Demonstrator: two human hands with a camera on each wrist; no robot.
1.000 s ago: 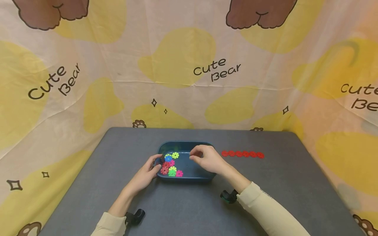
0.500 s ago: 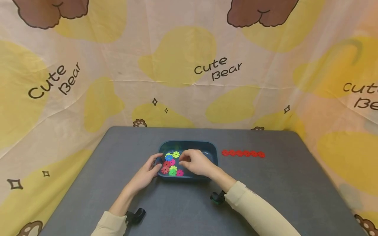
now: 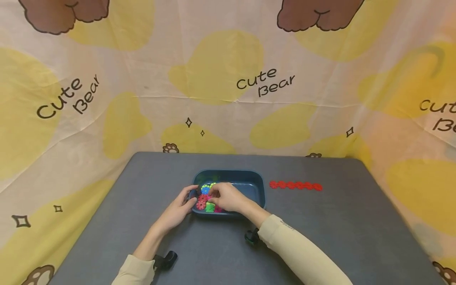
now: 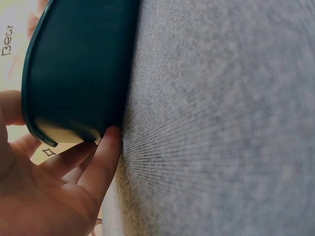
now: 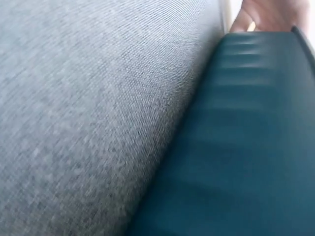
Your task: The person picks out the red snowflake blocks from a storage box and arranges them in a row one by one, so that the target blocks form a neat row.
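A dark teal plastic basin [image 3: 254,192] stands on the grey table. My left hand [image 3: 176,208] holds its left end; in the left wrist view the thumb is at the rim and the fingers lie against the outer wall. At that end lie several small notched plastic discs: a blue disc [image 3: 205,190], a red disc [image 3: 201,205], a green disc [image 3: 210,208], and pink and yellow ones. My right hand [image 3: 229,198] reaches in over them, thumb and index finger apart around the pink disc. It hides some discs. The right wrist view shows only the basin's outer wall [image 5: 236,147] and table.
Right of the basin, several red discs [image 3: 295,185] lie in a straight row on the table [image 3: 320,229]. A patterned cloth [image 3: 213,111] hangs behind and at both sides of the table.
My right hand has moved left and down, from the basin's right half to the discs at its left end. My left hand has kept its hold on the basin. The red row is unchanged.
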